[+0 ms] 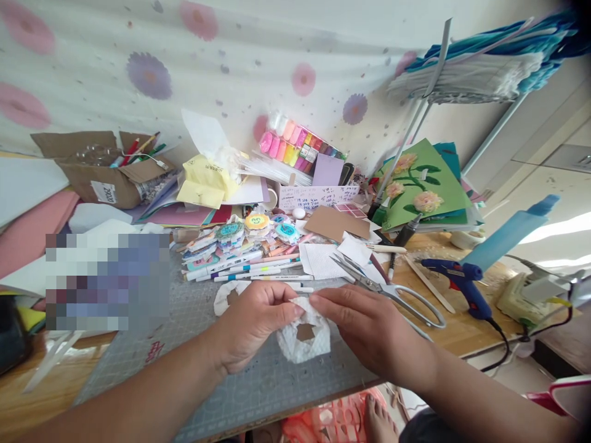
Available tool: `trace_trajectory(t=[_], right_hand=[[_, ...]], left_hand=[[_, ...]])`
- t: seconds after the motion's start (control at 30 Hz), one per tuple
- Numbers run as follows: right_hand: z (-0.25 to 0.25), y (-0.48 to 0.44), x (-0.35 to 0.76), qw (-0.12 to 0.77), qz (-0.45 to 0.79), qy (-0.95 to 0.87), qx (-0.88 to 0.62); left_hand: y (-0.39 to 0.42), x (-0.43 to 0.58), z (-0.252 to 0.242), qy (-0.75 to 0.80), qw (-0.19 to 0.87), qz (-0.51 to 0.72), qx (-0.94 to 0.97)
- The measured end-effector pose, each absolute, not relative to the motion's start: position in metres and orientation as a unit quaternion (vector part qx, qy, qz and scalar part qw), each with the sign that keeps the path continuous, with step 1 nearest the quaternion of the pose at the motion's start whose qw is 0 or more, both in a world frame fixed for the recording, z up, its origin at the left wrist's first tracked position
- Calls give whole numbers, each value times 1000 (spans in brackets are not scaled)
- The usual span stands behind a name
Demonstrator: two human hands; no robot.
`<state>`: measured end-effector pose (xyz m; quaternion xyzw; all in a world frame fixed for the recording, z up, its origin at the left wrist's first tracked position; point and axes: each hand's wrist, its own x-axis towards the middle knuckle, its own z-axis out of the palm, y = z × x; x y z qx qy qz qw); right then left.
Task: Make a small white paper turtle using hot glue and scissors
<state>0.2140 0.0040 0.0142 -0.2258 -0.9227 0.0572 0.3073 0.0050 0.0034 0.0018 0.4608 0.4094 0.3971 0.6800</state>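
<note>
Paper [298, 351], pinched edge forward

Facing me, a white flowered covering [258, 77] hangs behind my surface [18, 412], softly creased and printed with big pink flowers [303, 80], purple flowers [148, 75] and small scattered specks. The wood of my surface is light, its front edge slanting above a pale floor [415, 399]. On my right rises a whitish panel [526, 141], wall or cabinet, I can't tell which. Bright streaks of light [549, 237] fall low on that side.
</note>
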Motion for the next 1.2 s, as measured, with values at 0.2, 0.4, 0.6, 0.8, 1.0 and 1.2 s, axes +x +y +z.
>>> trace_trajectory(t=[0.2,0.4,0.6,0.8,1.0,1.2], right_hand=[[12,4,204,362,469,-705,-389],[10,3,194,306,528,-673,-418],[12,6,192,306,512,-670,-442],[7,7,198,346,488,-660,-454],[2,8,201,369,556,-608,-429],[8,15,206,317,647,-560,-409]], left_hand=[[3,3,-1,424,624,374,539],[5,5,-2,448,574,372,576],[4,4,-2,430,608,377,551],[6,5,1,378,692,410,457],[8,2,2,435,582,374,577],[5,0,7,457,456,291,706]])
